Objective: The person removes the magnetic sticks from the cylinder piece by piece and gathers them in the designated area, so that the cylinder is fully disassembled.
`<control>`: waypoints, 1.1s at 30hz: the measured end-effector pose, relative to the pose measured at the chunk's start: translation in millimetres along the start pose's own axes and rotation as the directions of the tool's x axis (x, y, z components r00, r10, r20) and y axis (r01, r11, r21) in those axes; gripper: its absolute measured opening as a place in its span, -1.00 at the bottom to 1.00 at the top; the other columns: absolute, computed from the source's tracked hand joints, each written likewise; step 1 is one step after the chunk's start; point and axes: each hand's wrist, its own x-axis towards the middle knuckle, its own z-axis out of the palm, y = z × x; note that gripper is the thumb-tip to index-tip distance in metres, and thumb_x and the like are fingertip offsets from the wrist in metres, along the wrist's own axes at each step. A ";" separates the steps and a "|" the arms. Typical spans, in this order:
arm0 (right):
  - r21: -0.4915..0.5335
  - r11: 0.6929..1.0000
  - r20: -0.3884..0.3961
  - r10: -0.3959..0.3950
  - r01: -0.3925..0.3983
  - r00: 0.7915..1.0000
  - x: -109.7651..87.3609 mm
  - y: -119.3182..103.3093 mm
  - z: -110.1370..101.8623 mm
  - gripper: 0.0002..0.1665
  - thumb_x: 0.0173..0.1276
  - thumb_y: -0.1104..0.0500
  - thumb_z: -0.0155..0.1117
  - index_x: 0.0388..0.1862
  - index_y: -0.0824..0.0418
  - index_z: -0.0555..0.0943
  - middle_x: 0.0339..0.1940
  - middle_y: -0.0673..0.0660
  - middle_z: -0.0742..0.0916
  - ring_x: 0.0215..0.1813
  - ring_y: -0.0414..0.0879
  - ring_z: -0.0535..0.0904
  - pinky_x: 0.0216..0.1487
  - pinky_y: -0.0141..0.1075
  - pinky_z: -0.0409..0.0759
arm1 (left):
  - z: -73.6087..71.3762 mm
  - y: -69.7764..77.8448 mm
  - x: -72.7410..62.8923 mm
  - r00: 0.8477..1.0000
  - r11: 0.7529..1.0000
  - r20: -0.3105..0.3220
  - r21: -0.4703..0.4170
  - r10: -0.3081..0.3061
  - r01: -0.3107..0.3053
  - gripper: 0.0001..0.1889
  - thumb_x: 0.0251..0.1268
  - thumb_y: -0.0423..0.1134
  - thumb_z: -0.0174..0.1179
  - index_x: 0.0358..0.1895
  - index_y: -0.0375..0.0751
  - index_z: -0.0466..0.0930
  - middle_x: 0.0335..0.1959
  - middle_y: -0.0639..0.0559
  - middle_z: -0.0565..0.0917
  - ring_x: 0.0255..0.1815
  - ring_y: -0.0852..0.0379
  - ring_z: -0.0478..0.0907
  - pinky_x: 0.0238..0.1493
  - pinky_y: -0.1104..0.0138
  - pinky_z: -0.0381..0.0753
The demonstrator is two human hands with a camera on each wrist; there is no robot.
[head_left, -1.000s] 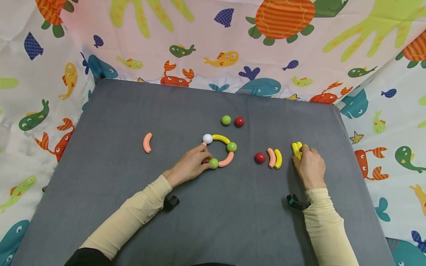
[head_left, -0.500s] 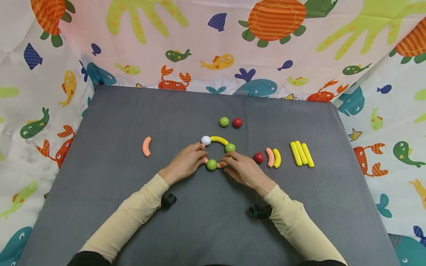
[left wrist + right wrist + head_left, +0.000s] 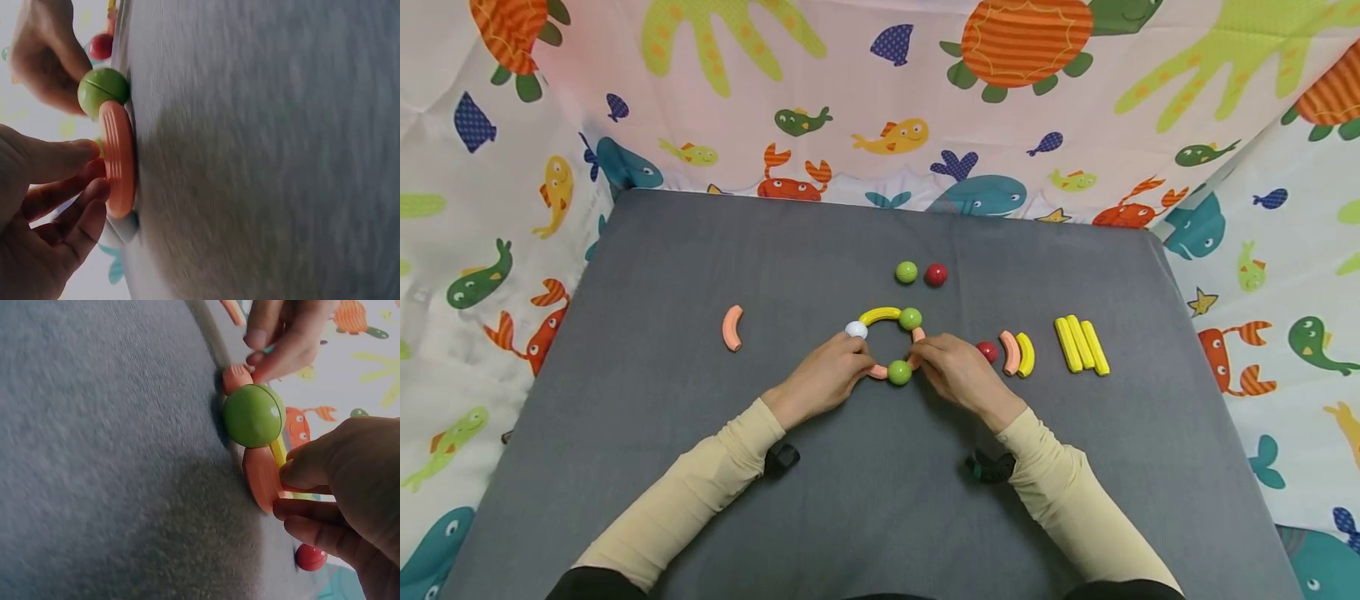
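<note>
A ring of toy pieces lies mid-table in the head view. It joins a white ball (image 3: 856,330), a yellow curved stick (image 3: 880,315), an upper green ball (image 3: 910,318), a lower green ball (image 3: 898,372) and two pink curved sticks. My left hand (image 3: 829,371) pinches the left pink curved stick (image 3: 119,159) between thumb and fingers, left of the lower green ball. On the other side, my right hand (image 3: 962,375) pinches the right pink curved stick (image 3: 261,478). My fingers partly hide both sticks in the head view.
Behind the ring sit a loose green ball (image 3: 906,272) and a red ball (image 3: 936,275). To the right are another red ball (image 3: 987,352), a pink curved stick (image 3: 1010,352), a yellow curved one (image 3: 1026,355) and several straight yellow sticks (image 3: 1081,344). A pink curved stick (image 3: 732,327) lies left.
My right hand has left the straight yellow sticks and come over to the ring. The ring has turned counterclockwise: its lower green ball moved right, the white ball down and left.
</note>
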 end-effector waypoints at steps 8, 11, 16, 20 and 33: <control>-0.063 0.995 -0.034 -0.077 0.075 0.996 3.2 -4.1 2.2 -0.75 0.17 0.23 0.45 -0.15 0.23 0.72 -0.17 0.09 0.75 -0.19 -0.04 0.63 -0.13 -0.19 0.62 | 8.4 9.2 6.6 1.000 0.998 0.017 0.065 0.021 -0.023 -0.86 0.32 -0.19 0.27 -0.35 -0.16 0.72 -0.35 0.01 0.58 -0.34 0.10 0.48 -0.27 0.31 0.56; -0.103 0.987 -0.022 -0.125 0.122 0.992 6.1 -9.9 9.2 -0.72 0.16 0.11 0.49 -0.16 0.17 0.72 -0.22 0.06 0.73 -0.18 -0.06 0.60 -0.14 -0.21 0.59 | 13.8 10.1 9.3 0.999 0.991 0.026 0.127 0.027 -0.030 -0.80 0.36 -0.13 0.23 -0.37 -0.14 0.69 -0.40 0.01 0.54 -0.44 0.12 0.41 -0.42 0.35 0.51; -0.148 0.982 -0.029 -0.124 0.119 0.992 9.4 -13.5 17.0 -0.75 0.09 0.10 0.55 -0.24 0.11 0.74 -0.32 0.02 0.72 -0.15 -0.07 0.59 -0.05 -0.22 0.59 | 18.8 12.9 11.9 0.999 0.984 0.022 0.176 0.031 -0.035 -0.74 0.41 -0.13 0.17 -0.45 -0.12 0.68 -0.44 0.02 0.51 -0.50 0.14 0.34 -0.51 0.36 0.45; -0.117 0.987 -0.017 -0.110 0.108 0.994 10.0 -13.4 17.0 -0.80 0.09 0.18 0.51 -0.27 0.12 0.72 -0.32 0.03 0.70 -0.13 -0.07 0.60 0.17 -0.18 0.57 | 18.2 13.9 13.5 0.998 0.984 0.006 0.168 0.056 -0.056 -0.74 0.39 -0.16 0.19 -0.49 -0.13 0.69 -0.44 0.02 0.51 -0.51 0.13 0.35 -0.48 0.35 0.47; -0.041 0.998 0.073 -0.038 0.041 0.997 -0.5 4.4 4.8 -0.76 0.08 0.24 0.46 -0.22 0.15 0.71 -0.21 0.02 0.70 -0.11 -0.11 0.57 -0.04 -0.23 0.61 | 8.1 2.2 9.4 0.990 0.981 0.062 0.142 0.126 -0.134 -0.75 0.37 -0.21 0.22 -0.50 -0.13 0.71 -0.49 0.03 0.49 -0.48 0.12 0.36 -0.32 0.31 0.47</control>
